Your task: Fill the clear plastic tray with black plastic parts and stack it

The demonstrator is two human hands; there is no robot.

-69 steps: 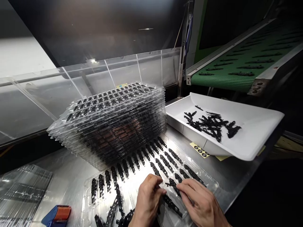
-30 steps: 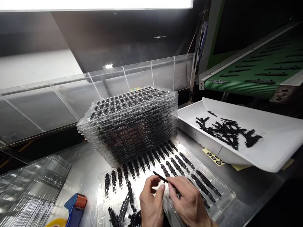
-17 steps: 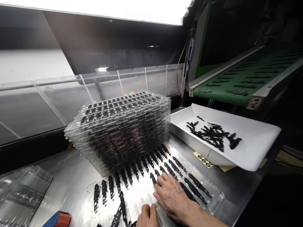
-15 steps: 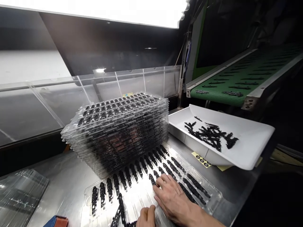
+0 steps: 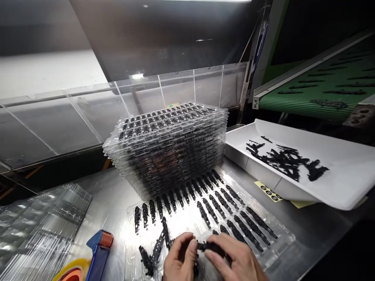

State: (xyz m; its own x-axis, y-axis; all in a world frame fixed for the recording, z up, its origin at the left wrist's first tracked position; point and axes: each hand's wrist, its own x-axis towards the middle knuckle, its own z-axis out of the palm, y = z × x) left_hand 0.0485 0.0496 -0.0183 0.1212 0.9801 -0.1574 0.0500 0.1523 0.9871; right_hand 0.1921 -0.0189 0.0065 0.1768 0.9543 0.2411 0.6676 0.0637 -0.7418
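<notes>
Head view: one black part (image 5: 215, 248) is pinched by the right hand (image 5: 241, 259) over the clear tray (image 5: 281, 245) on the desk (image 5: 104, 195); left hand (image 5: 179, 260) is curled near its tip, grip can't really be told.

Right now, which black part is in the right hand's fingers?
The black part between the right hand and left hand, one end pointing leftward; those lined up in the clear tray lie unheld.
</notes>
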